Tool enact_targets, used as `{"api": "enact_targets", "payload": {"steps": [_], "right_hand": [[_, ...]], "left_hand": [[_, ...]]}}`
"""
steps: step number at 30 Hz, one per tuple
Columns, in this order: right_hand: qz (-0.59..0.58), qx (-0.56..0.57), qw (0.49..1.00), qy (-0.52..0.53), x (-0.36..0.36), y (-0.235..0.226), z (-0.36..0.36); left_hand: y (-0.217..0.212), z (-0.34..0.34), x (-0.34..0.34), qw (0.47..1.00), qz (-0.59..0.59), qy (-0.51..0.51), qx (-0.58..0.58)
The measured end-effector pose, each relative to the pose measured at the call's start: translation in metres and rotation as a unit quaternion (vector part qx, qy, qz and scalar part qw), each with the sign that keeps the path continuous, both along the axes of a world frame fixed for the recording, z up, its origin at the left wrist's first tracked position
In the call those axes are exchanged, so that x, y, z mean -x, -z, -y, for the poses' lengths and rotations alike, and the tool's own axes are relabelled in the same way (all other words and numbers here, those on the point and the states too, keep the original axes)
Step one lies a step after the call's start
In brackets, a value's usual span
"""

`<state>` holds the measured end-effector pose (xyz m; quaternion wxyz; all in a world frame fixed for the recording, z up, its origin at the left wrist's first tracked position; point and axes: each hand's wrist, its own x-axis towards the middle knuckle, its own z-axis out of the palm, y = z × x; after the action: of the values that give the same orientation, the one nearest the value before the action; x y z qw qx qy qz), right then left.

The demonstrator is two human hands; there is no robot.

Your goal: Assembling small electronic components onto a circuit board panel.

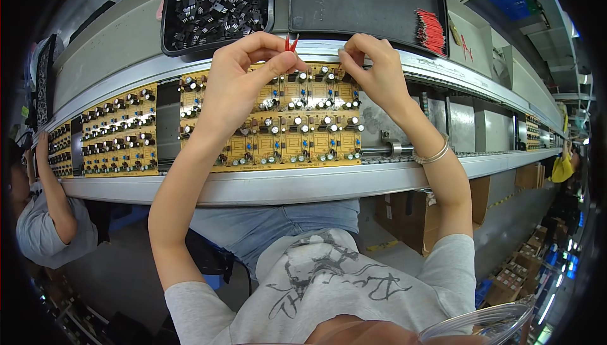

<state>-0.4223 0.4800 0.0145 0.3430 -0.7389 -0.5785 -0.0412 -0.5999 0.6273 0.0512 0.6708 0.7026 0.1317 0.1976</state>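
Observation:
My left hand (239, 79) pinches a few short red wires (291, 44) between thumb and fingers, above the far edge of a yellow circuit board panel (272, 165). The wire tips point up past the fingers. My right hand (379, 70) is at the panel's far right corner, with thumb and forefinger brought close together; whatever they hold is too small to make out. Rows of black-and-silver capacitors, blue parts and other small components stand on the panel. My left hand and forearm cover part of its left side.
The panel rests on a metal conveyor rail (303, 184). Beyond it are a black tray (273, 3) of black components and a second black tray (354, 3) with a bundle of red wires (430, 31). More panels (120, 133) sit left, beside a co-worker's arm (54, 187).

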Motion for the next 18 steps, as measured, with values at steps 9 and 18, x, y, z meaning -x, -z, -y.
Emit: {"api": "enact_targets", "payload": {"steps": [9, 18], "right_hand": [[0.071, 0.018, 0.997, -0.002, -0.005, -0.003, 0.000], [0.092, -0.034, 0.994, -0.046, 0.015, -0.037, 0.004]], "left_hand": [[-0.001, 0.002, 0.001, 1.000, -0.009, 0.001, 0.013], [0.002, 0.014, 0.002, 0.998, -0.037, 0.014, -0.055]]}}
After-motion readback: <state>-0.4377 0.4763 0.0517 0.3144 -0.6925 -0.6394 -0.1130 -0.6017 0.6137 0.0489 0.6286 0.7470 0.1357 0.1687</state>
